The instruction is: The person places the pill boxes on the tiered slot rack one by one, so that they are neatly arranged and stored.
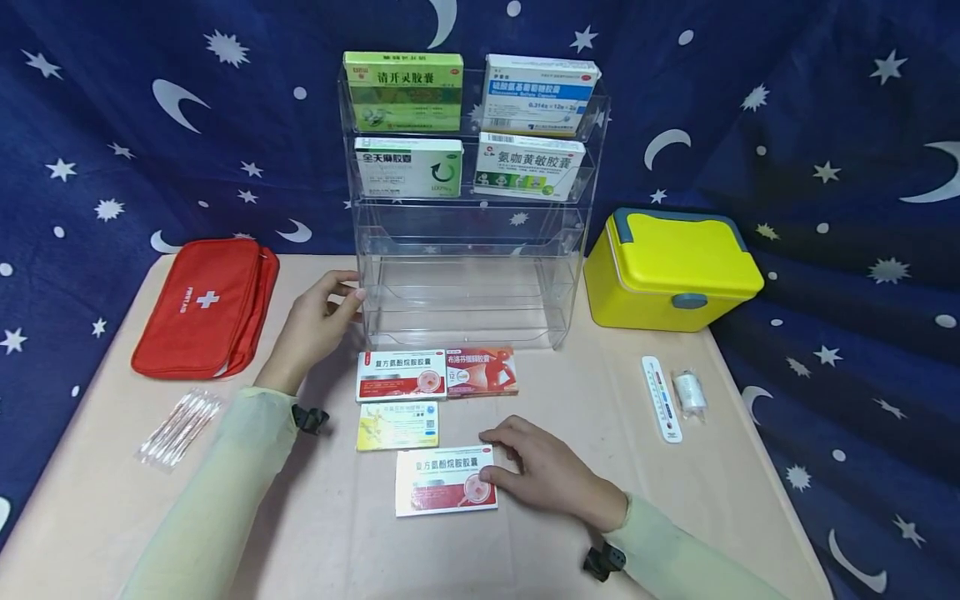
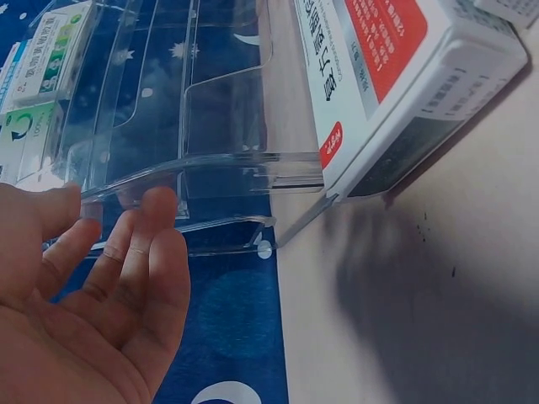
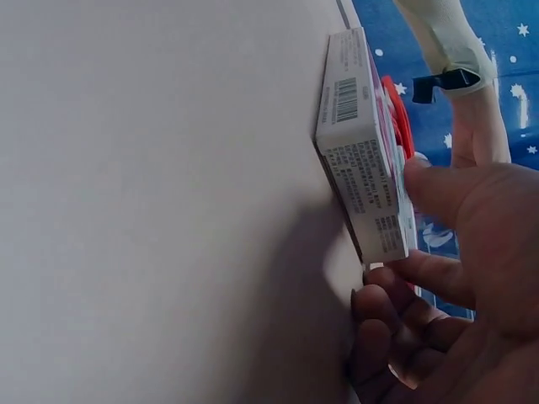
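Observation:
A clear plastic display rack (image 1: 465,296) stands at the back middle. Two medicine boxes sit side by side in each of its two upper tiers, among them a green box (image 1: 405,93). My left hand (image 1: 318,321) holds the rack's left side, thumb at the front edge and fingers bent beside it in the left wrist view. My right hand (image 1: 551,471) pinches the right end of a white and red medicine box (image 1: 442,483). Ahead of it lie a yellow and white box (image 1: 397,426), another white and red box (image 1: 397,375) and a red box (image 1: 483,371).
A red first aid pouch (image 1: 202,308) and a packet of cotton swabs (image 1: 180,427) lie on the left. To the right are a yellow lidded case (image 1: 675,271), a white thermometer (image 1: 662,400) and a wrapped bandage roll (image 1: 690,393). Behind the table hangs a starry blue cloth (image 1: 825,108).

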`<state>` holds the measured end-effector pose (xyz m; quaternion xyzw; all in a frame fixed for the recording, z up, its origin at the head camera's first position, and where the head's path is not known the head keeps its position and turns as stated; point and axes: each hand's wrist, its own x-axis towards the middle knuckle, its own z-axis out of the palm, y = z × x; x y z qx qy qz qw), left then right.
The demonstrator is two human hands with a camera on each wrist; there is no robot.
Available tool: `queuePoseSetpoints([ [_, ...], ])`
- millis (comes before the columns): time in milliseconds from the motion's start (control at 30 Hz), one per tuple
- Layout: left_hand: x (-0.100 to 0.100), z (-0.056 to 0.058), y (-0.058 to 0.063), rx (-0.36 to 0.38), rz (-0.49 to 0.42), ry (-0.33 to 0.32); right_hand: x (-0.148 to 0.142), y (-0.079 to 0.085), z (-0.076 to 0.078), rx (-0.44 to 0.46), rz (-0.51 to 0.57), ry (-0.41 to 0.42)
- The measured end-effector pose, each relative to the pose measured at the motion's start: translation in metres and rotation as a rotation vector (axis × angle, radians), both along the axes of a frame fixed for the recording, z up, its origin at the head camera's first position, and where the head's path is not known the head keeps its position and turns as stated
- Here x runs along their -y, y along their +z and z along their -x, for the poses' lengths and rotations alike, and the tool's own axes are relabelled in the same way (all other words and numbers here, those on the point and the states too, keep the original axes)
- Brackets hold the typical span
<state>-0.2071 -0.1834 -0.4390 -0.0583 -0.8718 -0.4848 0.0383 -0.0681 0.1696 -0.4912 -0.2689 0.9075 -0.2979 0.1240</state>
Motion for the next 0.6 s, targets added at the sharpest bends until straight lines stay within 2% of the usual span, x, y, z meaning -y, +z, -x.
queuePoseSetpoints([
  [167, -0.0014, -0.0004, 0.0005, 0.007, 0.003, 0.010, -0.0031, -0.0016, -0.0032, 0.037, 0.063, 0.000],
  [400, -0.0015, -0.0008, 0.0002, 0.002, 0.010, 0.016, -0.0049, -0.0037, -0.0083, 0.139, 0.285, 0.020],
  [600, -0.0006, -0.0011, 0.0006, 0.008, 0.003, 0.013, -0.0046, 0.0035, -0.0013, 0.350, 0.418, -0.006],
])
